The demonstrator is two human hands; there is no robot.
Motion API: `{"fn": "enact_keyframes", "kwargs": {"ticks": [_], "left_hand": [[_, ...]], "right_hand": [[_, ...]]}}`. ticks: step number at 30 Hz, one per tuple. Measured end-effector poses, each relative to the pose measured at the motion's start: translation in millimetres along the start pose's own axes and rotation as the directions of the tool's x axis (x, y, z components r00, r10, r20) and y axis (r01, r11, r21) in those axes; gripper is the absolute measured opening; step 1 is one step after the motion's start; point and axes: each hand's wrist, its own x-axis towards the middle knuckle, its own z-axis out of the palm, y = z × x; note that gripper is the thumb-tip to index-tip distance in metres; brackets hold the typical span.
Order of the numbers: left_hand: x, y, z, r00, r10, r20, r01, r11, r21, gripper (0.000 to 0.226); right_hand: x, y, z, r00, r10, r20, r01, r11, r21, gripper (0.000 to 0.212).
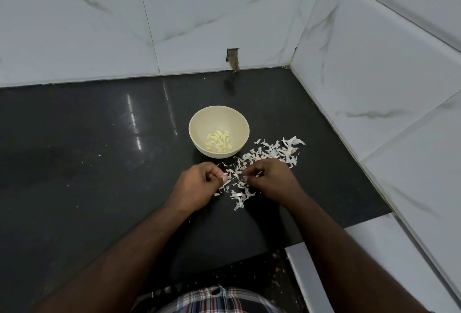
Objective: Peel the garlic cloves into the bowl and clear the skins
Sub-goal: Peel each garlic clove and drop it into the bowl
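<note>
A cream bowl (197, 123) stands on the black counter (99, 163) and holds several peeled garlic cloves (219, 141). White garlic skins (272, 153) lie scattered from the bowl's right side down to between my hands. My left hand (197, 185) pinches a garlic clove (222, 175) with curled fingers, just below the bowl. My right hand (270, 179) sits a short gap to its right, fingers curled and pinching a scrap of skin (259, 172) over the pile.
White marbled tile walls (374, 75) close the counter at the back and right, meeting in a corner. A small hole (233, 57) is cut in the back tile. The counter's front edge runs near my checked shirt (219, 297); skin bits lie there too.
</note>
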Motion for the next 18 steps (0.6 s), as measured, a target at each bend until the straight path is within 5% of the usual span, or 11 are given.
{"fn": "enact_keyframes", "kwargs": {"ticks": [5,9,12,18], "left_hand": [[2.0,1.7,-1.0,0.998,0.029,0.050,-0.026,0.997,-0.074,0.020],[4.0,3.2,0.8,0.997,0.016,0.075,0.007,0.956,-0.293,0.028],[3.1,7.5,1.6,0.996,-0.021,0.086,0.060,0.875,-0.480,0.025],[1.8,8.1,0.4,0.998,-0.040,0.047,0.060,0.826,-0.561,0.018]], "right_hand": [[-1.3,-5.5,5.8,0.992,-0.099,-0.074,0.104,0.993,0.060,0.019],[-5.0,-16.9,16.3,0.987,-0.153,-0.047,0.157,0.981,0.113,0.019],[-5.5,-16.9,24.5,0.992,-0.120,-0.029,0.124,0.969,0.212,0.022],[-4.6,-17.3,29.7,0.997,-0.039,-0.073,0.068,0.893,0.444,0.017]]}}
